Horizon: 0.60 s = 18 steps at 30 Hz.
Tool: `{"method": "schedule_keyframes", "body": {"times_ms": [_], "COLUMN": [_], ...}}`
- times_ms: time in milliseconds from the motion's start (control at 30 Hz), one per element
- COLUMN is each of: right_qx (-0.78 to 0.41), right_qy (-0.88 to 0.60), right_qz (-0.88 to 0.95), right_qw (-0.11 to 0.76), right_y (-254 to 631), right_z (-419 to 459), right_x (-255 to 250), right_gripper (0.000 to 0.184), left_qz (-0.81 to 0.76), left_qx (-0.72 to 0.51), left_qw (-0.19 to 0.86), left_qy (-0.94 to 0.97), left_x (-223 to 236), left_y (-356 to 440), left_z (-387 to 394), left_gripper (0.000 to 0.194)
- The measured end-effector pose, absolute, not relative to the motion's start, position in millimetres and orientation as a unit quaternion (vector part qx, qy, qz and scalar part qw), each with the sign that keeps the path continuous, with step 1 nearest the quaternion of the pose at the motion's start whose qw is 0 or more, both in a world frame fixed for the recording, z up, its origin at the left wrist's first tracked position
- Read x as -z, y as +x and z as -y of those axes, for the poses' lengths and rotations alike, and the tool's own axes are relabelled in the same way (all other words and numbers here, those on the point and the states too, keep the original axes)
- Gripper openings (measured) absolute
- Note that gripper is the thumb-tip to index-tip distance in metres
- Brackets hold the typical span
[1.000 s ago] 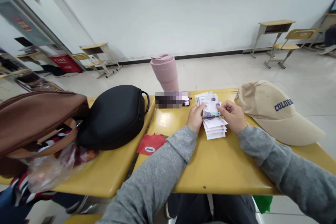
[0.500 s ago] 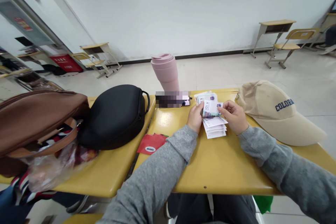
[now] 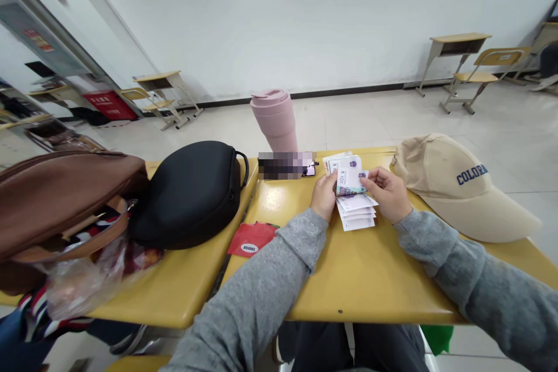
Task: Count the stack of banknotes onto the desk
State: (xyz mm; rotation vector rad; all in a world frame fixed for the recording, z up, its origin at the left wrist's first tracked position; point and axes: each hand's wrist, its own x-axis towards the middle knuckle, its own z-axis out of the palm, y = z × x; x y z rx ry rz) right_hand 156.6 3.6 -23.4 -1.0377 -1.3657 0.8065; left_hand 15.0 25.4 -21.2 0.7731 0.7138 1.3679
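A folded wad of banknotes [image 3: 349,177], whitish with purple and green print, is pinched at its left side by my left hand [image 3: 324,195]. On its right side, the thumb and forefinger of my right hand [image 3: 387,190] grip the edge of a note. Several more notes [image 3: 357,212] hang fanned below the fold, over the yellow desk [image 3: 349,279]. Both hands are closed, and my left fingers are partly hidden behind the wad.
A beige cap [image 3: 453,186] lies to the right. Beyond my left hand are a phone [image 3: 308,167] and a pink tumbler [image 3: 276,122]. A red packet [image 3: 250,238], a black case [image 3: 192,192] and a brown bag [image 3: 74,192] are on the left.
The upper note at my right fingertips has shifted, so more of the printed note beneath shows. Both hands stay in nearly the same place.
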Motion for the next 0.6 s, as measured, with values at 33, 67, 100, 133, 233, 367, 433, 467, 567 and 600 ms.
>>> {"method": "schedule_keyframes", "body": {"times_ms": [33,67,100,133,233,367,433,467,567,600], "right_qx": [-0.344,-0.343,-0.341,-0.341,-0.341,-0.338,-0.34,-0.34,-0.34,-0.34], "right_qy": [-0.444,-0.444,-0.444,-0.443,-0.44,-0.438,-0.436,-0.437,-0.443,-0.443], "right_qz": [0.586,0.586,0.586,0.586,0.585,0.587,0.588,0.588,0.589,0.589], "right_qw": [0.584,0.585,0.586,0.587,0.59,0.592,0.591,0.589,0.585,0.584], "right_y": [156.6,156.6,156.5,156.3,155.4,155.1,155.8,156.3,157.6,157.9], "right_z": [-3.9,-4.1,-4.3,-4.2,-3.1,-1.5,-1.6,-2.0,-3.3,-3.6], "right_x": [23.7,23.9,23.9,23.7,22.0,20.2,20.8,21.5,23.7,24.3], "right_gripper": [0.023,0.023,0.024,0.024,0.026,0.026,0.026,0.027,0.028,0.029], "left_qz": [-0.314,-0.314,-0.316,-0.318,-0.32,-0.317,-0.317,-0.317,-0.319,-0.32], "left_qx": [-0.603,-0.603,-0.604,-0.604,-0.605,-0.605,-0.605,-0.605,-0.604,-0.604], "left_qw": [0.65,0.65,0.65,0.65,0.648,0.648,0.65,0.65,0.65,0.65], "left_qy": [0.34,0.338,0.336,0.334,0.333,0.336,0.334,0.333,0.333,0.333], "left_x": [21.2,21.3,21.4,21.4,21.2,21.1,21.1,21.1,20.9,20.8], "left_y": [14.9,14.9,14.9,14.9,15.0,15.1,15.1,15.1,15.0,14.9], "left_z": [-25.4,-25.4,-25.3,-25.3,-25.1,-25.2,-25.3,-25.2,-24.9,-24.8], "left_gripper": [0.029,0.029,0.029,0.03,0.031,0.031,0.032,0.032,0.032,0.031]}}
